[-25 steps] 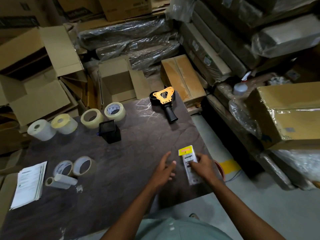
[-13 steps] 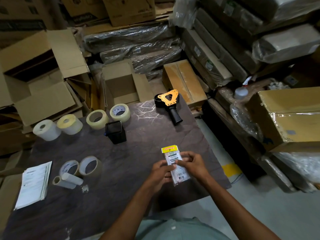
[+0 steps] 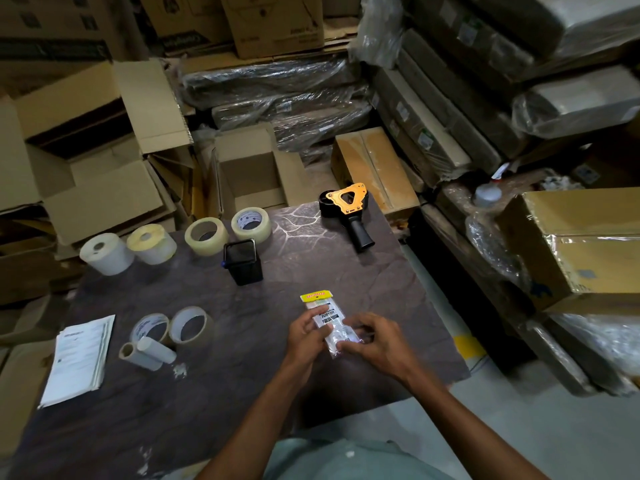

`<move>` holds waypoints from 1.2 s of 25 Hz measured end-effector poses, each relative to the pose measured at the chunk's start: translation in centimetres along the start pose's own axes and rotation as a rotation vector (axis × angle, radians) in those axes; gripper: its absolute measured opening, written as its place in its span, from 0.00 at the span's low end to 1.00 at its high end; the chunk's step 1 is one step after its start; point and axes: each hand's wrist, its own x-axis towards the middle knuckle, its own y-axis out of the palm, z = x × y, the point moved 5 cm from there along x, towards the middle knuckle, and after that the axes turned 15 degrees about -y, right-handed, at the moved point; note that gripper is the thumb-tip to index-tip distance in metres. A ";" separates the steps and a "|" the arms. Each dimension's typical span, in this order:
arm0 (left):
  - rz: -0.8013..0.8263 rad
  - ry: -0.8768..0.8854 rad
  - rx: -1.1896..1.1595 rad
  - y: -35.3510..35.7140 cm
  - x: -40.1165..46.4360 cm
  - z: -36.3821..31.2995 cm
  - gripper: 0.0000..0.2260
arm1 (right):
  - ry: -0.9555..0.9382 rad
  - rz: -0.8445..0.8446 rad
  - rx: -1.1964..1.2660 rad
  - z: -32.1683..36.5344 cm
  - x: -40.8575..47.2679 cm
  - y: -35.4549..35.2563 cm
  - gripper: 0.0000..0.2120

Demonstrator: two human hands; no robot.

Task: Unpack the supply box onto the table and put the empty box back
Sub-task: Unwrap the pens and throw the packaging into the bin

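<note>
Clear plastic packet [image 3: 327,318] with yellow header card, held above the table's [image 3: 381,289] near right, header pointing far

We note the yellow-topped clear packet [image 3: 323,313], orange-and-black tape dispenser [image 3: 348,211], black square container [image 3: 242,261], white paper stack [image 3: 81,355], and dark table [image 3: 207,393] veined in white

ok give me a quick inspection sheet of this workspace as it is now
surface: dark table, scuffed, white flecks near the front
job's things: small plastic packet with yellow header; tape dispenser; four tape rolls and two white rolls; black container; paper stack; two tubes
clutter: nothing seen
grippers: left hand and right hand both hold the packet above the table
cables: nothing seen
surroundings: open cardboard box behind the table; stacked cartons and plastic-wrapped bundles
</note>
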 end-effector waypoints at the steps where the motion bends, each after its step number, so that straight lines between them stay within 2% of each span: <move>1: 0.001 -0.012 -0.014 -0.1 0.0 0.1 0.17 | 0.006 0.002 0.004 0.2 0.0 0.0 0.23; 9: -0.032 0.015 -0.043 -0.6 -0.5 0.2 0.17 | 0.035 0.025 0.026 0.9 0.3 -0.2 0.18; 13: -0.010 -0.006 -0.036 -0.4 -0.6 -0.1 0.16 | 0.024 0.042 0.067 0.7 0.5 -0.3 0.10; 17: -0.004 -0.084 -0.077 -0.7 -0.4 -0.1 0.16 | -0.144 0.049 -0.002 1.2 0.3 0.4 0.06; 23: -0.046 -0.253 -0.388 -1.6 0.7 -0.7 0.24 | -0.410 0.120 -0.281 3.9 -0.6 -0.1 0.07; 26: -0.086 -0.179 -0.495 -1.3 0.9 -1.2 0.22 | -0.401 0.150 -0.514 3.1 -0.4 0.7 0.19; 28: -0.138 -0.124 -0.551 -1.0 0.7 -1.4 0.22 | -0.408 0.152 -0.520 3.3 -0.1 1.1 0.15; 30: -0.149 -0.058 -0.546 -0.8 0.6 -1.8 0.25 | -0.358 0.083 -0.415 3.9 -0.1 1.0 0.08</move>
